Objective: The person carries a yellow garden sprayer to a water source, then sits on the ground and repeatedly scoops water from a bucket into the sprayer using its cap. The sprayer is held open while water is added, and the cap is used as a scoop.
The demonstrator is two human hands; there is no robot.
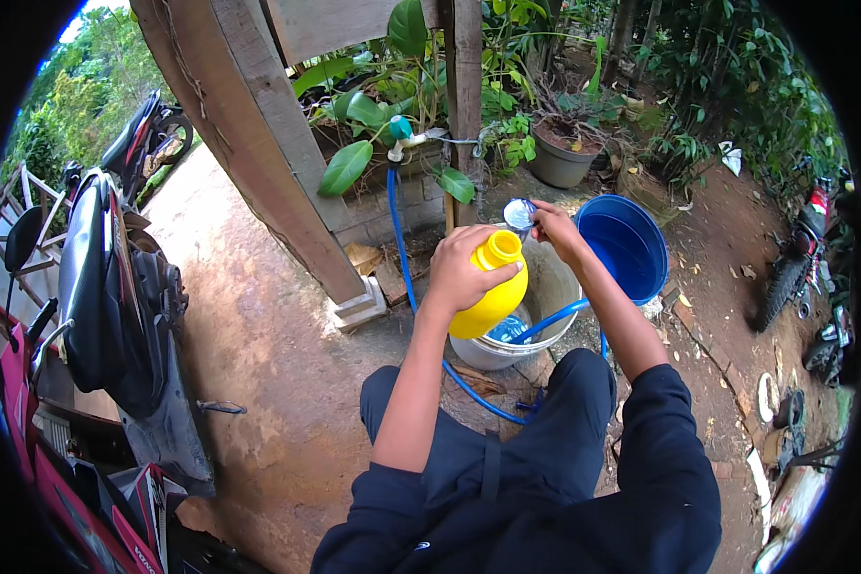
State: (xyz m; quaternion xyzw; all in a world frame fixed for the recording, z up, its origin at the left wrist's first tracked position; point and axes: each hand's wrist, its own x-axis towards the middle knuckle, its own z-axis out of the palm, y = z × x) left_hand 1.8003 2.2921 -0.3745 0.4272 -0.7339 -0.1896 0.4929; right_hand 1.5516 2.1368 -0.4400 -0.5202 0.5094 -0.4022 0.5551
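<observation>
My left hand [463, 262] grips a yellow plastic bottle [491, 301] around its upper part. The neck is uncapped and faces up, and the bottle is tilted a little. In the fingers of my right hand [558, 228] is a small round cap or cup [519, 214], pale inside with a bluish rim, just beyond the bottle's mouth. Both hands are above a white plastic bucket [491, 356], partly hidden by them. Some water [511, 328] shows in its bottom. A blue hose [560, 313] runs over the rim into it.
A blue bucket [656, 276] stands close on the right. The hose connects to a tap [399, 140] with a green handle by a wooden post [465, 107]. A potted plant [561, 161] is behind. Motorcycles [90, 280] stand left, and another motorcycle [789, 265] far right.
</observation>
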